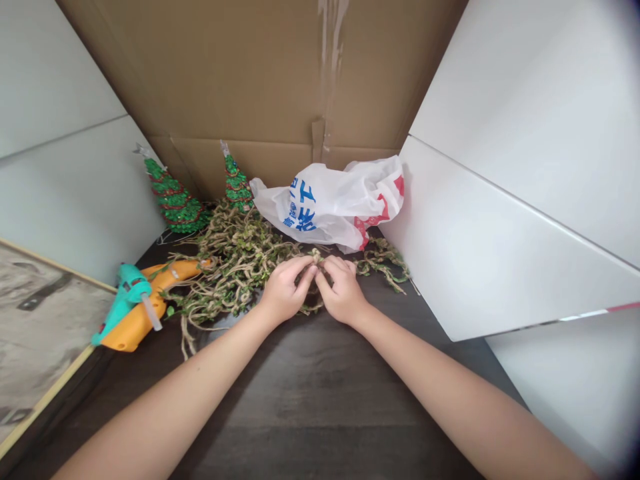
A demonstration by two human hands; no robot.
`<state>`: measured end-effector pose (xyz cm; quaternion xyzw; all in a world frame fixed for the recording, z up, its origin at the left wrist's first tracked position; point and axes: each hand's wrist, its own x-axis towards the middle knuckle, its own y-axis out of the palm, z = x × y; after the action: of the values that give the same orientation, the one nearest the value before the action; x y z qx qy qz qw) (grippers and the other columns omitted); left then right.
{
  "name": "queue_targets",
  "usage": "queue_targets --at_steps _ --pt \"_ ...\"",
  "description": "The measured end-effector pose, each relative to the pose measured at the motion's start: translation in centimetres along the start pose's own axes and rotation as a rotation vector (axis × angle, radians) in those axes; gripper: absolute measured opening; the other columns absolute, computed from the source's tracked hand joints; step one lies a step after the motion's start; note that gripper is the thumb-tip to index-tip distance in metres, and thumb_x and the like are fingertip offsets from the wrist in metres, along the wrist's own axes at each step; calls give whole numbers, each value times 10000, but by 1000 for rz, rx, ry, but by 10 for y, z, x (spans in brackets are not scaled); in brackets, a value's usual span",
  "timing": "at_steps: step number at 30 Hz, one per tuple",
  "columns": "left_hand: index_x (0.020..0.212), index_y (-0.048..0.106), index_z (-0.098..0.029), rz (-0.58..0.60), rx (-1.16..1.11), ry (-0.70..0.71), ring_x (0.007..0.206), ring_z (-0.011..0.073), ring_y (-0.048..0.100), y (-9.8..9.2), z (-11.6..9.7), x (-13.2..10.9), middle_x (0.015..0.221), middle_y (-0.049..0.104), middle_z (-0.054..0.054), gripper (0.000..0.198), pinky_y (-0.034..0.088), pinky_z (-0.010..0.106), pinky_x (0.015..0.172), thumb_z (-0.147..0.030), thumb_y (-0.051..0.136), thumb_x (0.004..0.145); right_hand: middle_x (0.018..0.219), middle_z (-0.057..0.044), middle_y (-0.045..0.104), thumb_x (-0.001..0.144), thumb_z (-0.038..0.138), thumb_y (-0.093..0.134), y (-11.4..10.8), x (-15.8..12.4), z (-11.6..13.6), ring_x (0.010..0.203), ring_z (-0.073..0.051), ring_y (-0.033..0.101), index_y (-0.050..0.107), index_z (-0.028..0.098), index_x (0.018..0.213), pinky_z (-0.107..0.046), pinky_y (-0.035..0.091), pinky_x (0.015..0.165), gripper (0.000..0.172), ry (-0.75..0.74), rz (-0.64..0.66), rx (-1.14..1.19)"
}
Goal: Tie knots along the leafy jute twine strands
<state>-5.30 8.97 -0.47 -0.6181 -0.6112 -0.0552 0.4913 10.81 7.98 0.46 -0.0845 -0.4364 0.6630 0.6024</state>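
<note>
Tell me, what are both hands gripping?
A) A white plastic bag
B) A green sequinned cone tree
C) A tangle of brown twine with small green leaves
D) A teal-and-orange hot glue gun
C: the left hand and right hand meet on the tangle of brown twine with small green leaves, while the teal-and-orange hot glue gun lies apart.

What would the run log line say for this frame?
left hand: pinching twine leaf garland | right hand: pinching same garland | nearby: hot glue gun, white plastic bag

Dark wood tabletop [310, 407], with an orange-and-teal hot glue gun [137, 313], tangled leafy twine [235, 267] and a white plastic bag [325, 203] (blue print)
</note>
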Motion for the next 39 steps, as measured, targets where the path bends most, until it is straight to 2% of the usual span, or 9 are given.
queue_targets --at_steps 3,9,16,23,29,34,39 --pt "1121 661 -175 18 20 -31 991 223 714 0 0 0 1082 746 98 209 567 369 909 -270 538 982 911 -47 656 988 298 467 0 0 0 930 -217 588 602 207 902 -379 360 883 185 4 -27 -3" --pt "1126 634 -175 31 2 -86 992 217 700 -2 -4 1 1077 732 95 210 554 361 923 -285 521 987 982 -65 681 999 313 462 1 -1 -2 958 -227 600 636 201 1087 -388 372 895 225 19 -58 12" --pt "1121 594 -186 27 -87 -118 966 198 683 -5 -6 1 1056 709 81 181 545 338 903 -262 534 968 1005 -59 689 1016 281 421 -1 0 0 962 -223 582 638 224 1182 -388 368 890 279 5 -10 10" --pt "1002 586 -186 80 -146 -68 863 174 644 -9 -8 2 942 673 51 111 514 302 824 -255 505 972 908 -45 657 993 202 399 -1 -1 0 898 -215 564 609 218 956 -371 355 847 213 -3 32 -27" --pt "779 441 -202 151 -144 -126 619 129 485 -10 -7 3 677 488 -19 291 408 268 623 -298 347 1037 873 -34 628 995 200 377 1 -2 -1 871 -204 555 588 213 902 -372 343 835 231 -40 37 -45" --pt "770 469 -197 180 -76 -120 633 136 481 -8 -9 5 690 494 -13 276 391 278 631 -309 417 1018 961 -49 648 951 136 356 0 -1 -2 914 -200 577 601 214 942 -372 360 878 257 -55 35 36" --pt "799 519 -195 178 -21 -111 650 152 516 -7 -8 5 702 539 2 250 415 287 646 -308 432 1004 839 -42 599 917 147 356 -2 0 -3 839 -204 558 543 216 784 -370 377 820 240 -38 -2 63"
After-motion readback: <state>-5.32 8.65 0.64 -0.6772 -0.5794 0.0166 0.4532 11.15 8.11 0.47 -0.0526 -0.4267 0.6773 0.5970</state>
